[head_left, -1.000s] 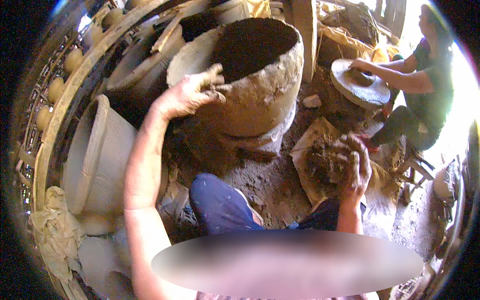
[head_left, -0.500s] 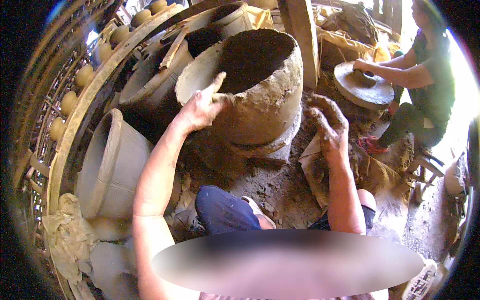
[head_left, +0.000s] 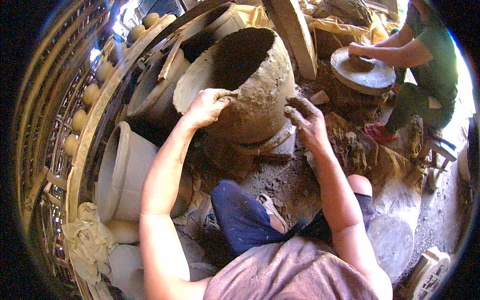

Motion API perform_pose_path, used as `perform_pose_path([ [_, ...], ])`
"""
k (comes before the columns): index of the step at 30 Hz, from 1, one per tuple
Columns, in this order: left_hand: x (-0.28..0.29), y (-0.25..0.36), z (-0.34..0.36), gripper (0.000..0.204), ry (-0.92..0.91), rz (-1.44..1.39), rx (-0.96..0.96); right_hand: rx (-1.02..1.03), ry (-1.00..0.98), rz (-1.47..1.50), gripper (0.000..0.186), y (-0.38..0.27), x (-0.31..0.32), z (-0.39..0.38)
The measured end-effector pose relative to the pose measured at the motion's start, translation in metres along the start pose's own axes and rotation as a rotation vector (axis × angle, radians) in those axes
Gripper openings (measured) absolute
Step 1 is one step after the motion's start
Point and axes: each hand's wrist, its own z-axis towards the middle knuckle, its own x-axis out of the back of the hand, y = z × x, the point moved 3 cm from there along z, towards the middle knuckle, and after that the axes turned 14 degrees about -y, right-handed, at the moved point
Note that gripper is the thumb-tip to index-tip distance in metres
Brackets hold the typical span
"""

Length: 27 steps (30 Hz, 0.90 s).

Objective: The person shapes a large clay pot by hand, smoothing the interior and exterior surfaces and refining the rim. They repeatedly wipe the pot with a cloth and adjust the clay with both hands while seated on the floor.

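Observation:
In front of me stands a big unfired clay pot (head_left: 267,85), wide-mouthed, with a rough, lumpy outer wall and a dark inside. My left hand (head_left: 207,106) is at its near rim, fingers drawn together with the thumb and pressed on the clay edge. Mud coats those fingertips. Off the pot's right side, my right hand (head_left: 308,121) is raised, its clay-covered fingers bent and apart, with nothing seen in it. Those fingertips come close to the wall; whether they touch it I cannot tell.
Another large clay pot (head_left: 130,167) lies tilted at my left, near a crumpled cloth (head_left: 90,240). Small round pots (head_left: 91,94) line the slatted wall. A wooden post (head_left: 295,37) rises behind the big pot. At right, a seated person (head_left: 425,65) works at a round wheel (head_left: 345,75).
My left hand's thumb and fingers have come together at the rim, where they were spread before. My right hand has moved left, closer to the pot. The view has shifted slightly.

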Motion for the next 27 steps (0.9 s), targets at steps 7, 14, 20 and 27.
perform_pose_path([
  [7,-0.006,0.030,0.018,0.034,0.096,0.108,0.010,-0.037,-0.203,-0.248,0.037,0.042,-0.021,-0.021],
  [14,0.006,0.031,0.051,0.050,-0.144,0.112,-0.122,-0.013,-0.329,-0.260,0.031,0.061,-0.032,0.000],
  [20,0.006,0.016,0.087,0.071,-0.515,-0.414,-0.113,0.014,-0.247,-0.592,0.037,0.050,-0.021,0.026],
  [27,-0.018,0.017,0.090,0.050,-0.772,-0.819,0.037,-0.156,-0.151,-1.088,0.028,0.036,0.015,0.072],
])
